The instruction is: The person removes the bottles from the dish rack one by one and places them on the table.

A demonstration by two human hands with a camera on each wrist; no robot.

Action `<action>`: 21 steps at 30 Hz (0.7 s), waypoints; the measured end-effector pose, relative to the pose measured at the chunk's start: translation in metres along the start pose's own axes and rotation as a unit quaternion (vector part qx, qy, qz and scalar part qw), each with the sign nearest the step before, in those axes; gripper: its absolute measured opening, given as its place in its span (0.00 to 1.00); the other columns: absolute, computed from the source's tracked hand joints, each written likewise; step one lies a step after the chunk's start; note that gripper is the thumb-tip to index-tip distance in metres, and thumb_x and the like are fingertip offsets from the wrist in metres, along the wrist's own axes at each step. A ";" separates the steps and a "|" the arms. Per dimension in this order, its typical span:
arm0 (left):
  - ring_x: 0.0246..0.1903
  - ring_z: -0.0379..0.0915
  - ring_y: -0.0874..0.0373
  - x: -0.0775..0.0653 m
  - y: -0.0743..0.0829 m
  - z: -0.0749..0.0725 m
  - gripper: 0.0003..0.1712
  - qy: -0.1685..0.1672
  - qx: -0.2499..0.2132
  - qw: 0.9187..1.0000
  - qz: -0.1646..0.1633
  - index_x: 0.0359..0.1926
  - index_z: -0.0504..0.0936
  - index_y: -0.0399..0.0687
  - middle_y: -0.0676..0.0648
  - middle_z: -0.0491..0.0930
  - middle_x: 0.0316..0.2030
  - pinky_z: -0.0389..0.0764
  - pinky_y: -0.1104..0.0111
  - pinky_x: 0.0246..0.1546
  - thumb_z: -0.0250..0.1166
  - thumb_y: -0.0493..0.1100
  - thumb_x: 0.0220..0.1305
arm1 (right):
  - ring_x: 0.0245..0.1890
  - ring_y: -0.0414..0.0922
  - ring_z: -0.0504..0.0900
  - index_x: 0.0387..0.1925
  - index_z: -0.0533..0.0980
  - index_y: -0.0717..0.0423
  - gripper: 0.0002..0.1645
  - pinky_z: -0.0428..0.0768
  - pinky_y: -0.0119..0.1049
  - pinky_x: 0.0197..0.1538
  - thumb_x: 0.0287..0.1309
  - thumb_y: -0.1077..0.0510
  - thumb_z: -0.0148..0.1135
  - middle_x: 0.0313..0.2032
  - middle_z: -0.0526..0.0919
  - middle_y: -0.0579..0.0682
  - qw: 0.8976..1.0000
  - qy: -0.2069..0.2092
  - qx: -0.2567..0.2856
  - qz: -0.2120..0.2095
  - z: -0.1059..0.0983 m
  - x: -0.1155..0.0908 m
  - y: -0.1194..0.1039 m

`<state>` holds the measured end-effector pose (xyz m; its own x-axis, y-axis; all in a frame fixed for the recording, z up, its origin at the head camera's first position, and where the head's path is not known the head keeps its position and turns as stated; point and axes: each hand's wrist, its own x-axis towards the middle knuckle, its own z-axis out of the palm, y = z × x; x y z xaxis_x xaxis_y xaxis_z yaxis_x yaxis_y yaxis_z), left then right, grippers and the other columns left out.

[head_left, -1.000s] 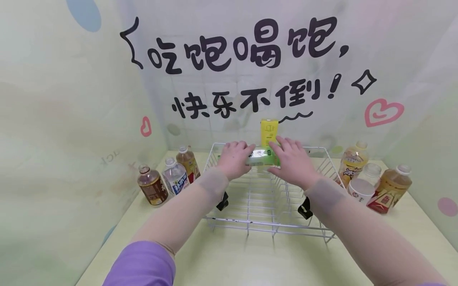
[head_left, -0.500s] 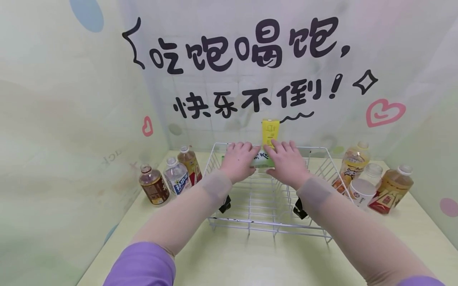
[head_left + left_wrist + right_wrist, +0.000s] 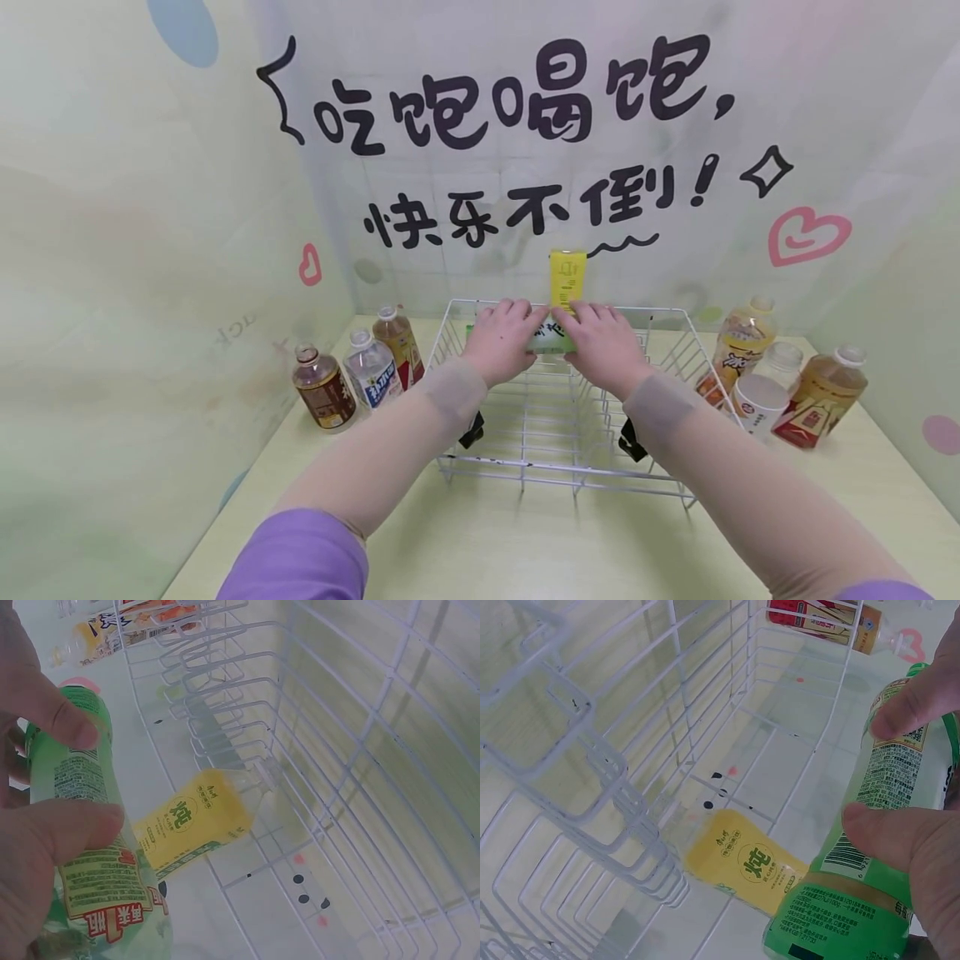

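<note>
A green-labelled plastic bottle (image 3: 551, 335) lies sideways above the back part of a white wire rack (image 3: 660, 310). My left hand (image 3: 504, 343) grips its left part, and my right hand (image 3: 604, 346) grips its right part. Both thumbs press on the green bottle (image 3: 82, 776) in the wrist views; most other fingers are hidden behind it. Just beyond the hands stands a yellow-labelled bottle (image 3: 567, 279), its lower part hidden in the head view. The right wrist view shows the yellow bottle (image 3: 742, 859) inside the rack's wires, close to the green one.
Left of the rack stand a brown-labelled bottle (image 3: 324, 390), a clear bottle with a blue label (image 3: 371, 371) and a tea bottle (image 3: 401, 346). Three more bottles stand right, including a red-and-brown one (image 3: 821, 400). Black clips (image 3: 632, 442) sit on the rack. Walls enclose the table.
Both hands have come slightly closer together on the green bottle. It has turned, so dark writing on its label faces up. The last half second shows almost no movement.
</note>
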<state>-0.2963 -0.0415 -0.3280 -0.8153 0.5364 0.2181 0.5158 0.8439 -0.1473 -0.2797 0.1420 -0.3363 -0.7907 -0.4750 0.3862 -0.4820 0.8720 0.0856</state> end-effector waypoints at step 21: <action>0.62 0.61 0.50 -0.005 0.001 -0.002 0.45 0.009 -0.002 1.000 0.003 0.72 0.60 0.53 0.48 0.67 0.63 0.67 0.53 0.61 0.68 0.59 0.57 | 0.51 0.61 0.75 0.65 0.68 0.50 0.39 0.74 0.57 0.54 0.51 0.54 0.72 0.48 0.76 0.58 0.999 -0.026 -0.018 -0.006 -0.010 0.000 -0.003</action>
<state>-0.2912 -0.0430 -0.3277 -0.8072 0.5415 0.2350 0.5218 0.8407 -0.1450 -0.2746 0.1409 -0.3275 -0.8041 -0.4898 0.3368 -0.4779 0.8696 0.1237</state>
